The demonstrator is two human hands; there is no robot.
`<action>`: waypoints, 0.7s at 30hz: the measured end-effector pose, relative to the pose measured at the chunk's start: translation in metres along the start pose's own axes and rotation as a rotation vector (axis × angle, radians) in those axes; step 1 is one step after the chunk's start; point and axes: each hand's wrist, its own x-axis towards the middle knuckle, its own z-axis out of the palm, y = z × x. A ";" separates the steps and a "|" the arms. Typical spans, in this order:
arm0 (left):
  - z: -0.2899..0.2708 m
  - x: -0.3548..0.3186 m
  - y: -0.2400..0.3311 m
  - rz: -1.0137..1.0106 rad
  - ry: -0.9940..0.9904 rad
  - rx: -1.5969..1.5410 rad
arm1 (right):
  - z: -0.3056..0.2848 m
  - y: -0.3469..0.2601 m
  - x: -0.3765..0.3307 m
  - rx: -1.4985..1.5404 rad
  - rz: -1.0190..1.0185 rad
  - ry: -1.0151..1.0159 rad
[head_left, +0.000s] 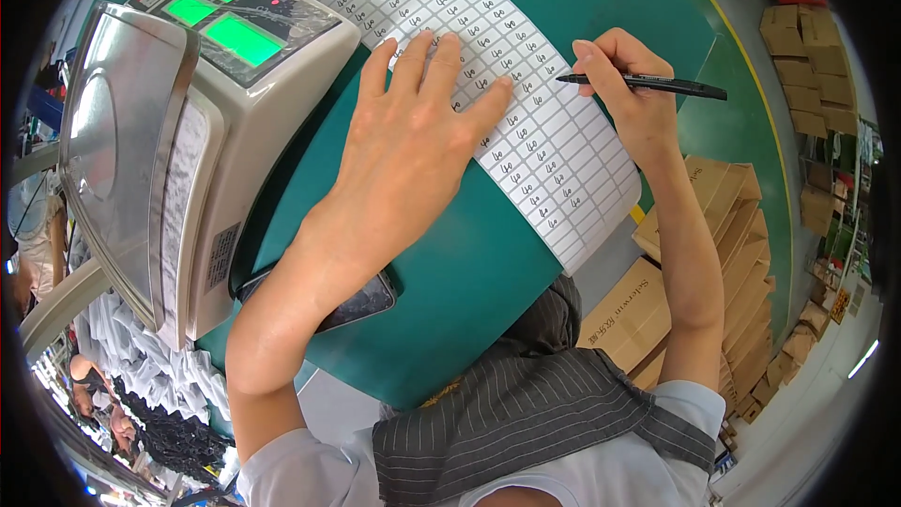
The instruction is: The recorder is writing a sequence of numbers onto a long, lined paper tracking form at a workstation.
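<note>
A long white sheet of small labels, many with handwritten marks, lies across a green table. My left hand presses flat on the sheet with fingers spread. My right hand grips a black pen, its tip touching the sheet's right side near the left hand's fingertips.
A grey weighing scale with green displays and a steel pan stands at the table's left. A dark phone lies under my left forearm. Flat cardboard boxes are stacked to the right, more at the far right. A person crouches at lower left.
</note>
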 end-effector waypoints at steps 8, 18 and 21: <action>-0.002 0.000 0.001 0.001 -0.004 -0.001 | 0.000 0.002 -0.001 -0.026 0.012 0.040; 0.000 0.001 0.000 -0.002 0.000 -0.003 | -0.001 0.002 -0.001 -0.027 0.009 0.044; -0.001 0.000 0.000 -0.003 0.001 -0.006 | -0.002 0.000 0.000 -0.051 0.032 0.019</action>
